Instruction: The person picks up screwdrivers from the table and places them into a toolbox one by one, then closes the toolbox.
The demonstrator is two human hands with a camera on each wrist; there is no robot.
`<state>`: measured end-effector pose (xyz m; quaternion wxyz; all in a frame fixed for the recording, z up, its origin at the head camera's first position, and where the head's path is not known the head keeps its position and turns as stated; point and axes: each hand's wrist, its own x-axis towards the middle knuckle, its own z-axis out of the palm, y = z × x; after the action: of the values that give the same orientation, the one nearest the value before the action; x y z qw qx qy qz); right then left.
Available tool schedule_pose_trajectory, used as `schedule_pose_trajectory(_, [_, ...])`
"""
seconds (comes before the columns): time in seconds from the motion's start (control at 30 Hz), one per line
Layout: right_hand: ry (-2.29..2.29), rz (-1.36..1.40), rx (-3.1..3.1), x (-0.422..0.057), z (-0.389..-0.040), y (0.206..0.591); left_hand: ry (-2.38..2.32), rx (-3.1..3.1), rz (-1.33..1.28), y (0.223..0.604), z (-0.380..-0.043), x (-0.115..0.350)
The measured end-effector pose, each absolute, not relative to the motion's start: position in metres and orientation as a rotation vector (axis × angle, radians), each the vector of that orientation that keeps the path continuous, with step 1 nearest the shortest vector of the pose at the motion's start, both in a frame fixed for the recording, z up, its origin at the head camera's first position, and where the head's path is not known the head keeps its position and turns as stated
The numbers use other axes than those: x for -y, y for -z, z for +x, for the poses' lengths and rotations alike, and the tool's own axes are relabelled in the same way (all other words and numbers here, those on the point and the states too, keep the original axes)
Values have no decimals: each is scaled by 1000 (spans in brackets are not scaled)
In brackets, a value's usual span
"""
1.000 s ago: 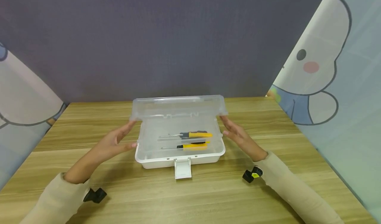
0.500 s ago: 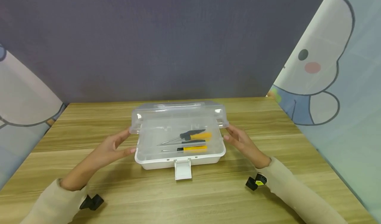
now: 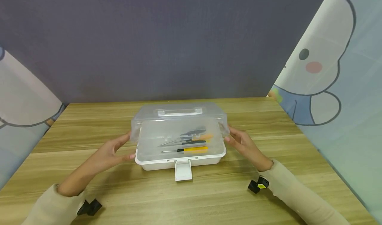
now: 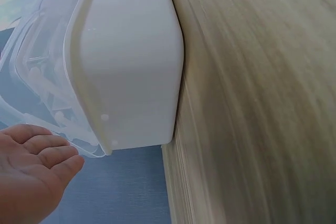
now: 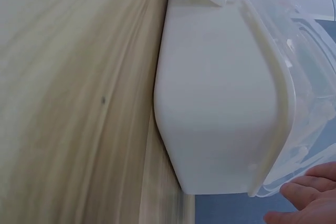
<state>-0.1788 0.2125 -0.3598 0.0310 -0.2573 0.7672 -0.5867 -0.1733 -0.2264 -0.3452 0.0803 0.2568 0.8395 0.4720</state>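
A white plastic toolbox [image 3: 155, 166] stands on the table, its clear lid [image 3: 213, 110] tilted partly open over the back half. Through the translucent inner tray show a yellow-and-black screwdriver [image 3: 195, 149] and several other yellow- or black-handled tools, partly veiled by the lid. My left hand [image 3: 108, 152] has its fingertips at the lid's left side and its thumb by the box rim. On the opposite side my right hand [image 3: 246, 147] touches the lid's right edge with extended fingers, thumb near the rim. Both wrist views show fingers stretched out at the lid's edge.
A white latch [image 3: 183, 172] hangs down at the box's front. On top of the lid is a white handle [image 3: 180, 112]. The wooden table [image 3: 191, 201] ends at a dark grey wall panel [image 3: 179, 52], with cartoon-printed sheets [image 3: 316, 62] at both sides.
The lid has swung forward and down, so its top and handle now face up over the back of the box. Both hands have come slightly down along with it.
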Motion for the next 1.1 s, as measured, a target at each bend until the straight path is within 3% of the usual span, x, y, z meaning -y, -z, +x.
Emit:
schedule_pose_trajectory(0.7, [1624, -695, -2536, -221, -172, 366, -1427, -2417, 843, 353, -171, 232])
schedule_pose_trajectory(1.1, [1464, -666, -2618, -224, -172, 368, -1435, -2447, 728, 356, -173, 232])
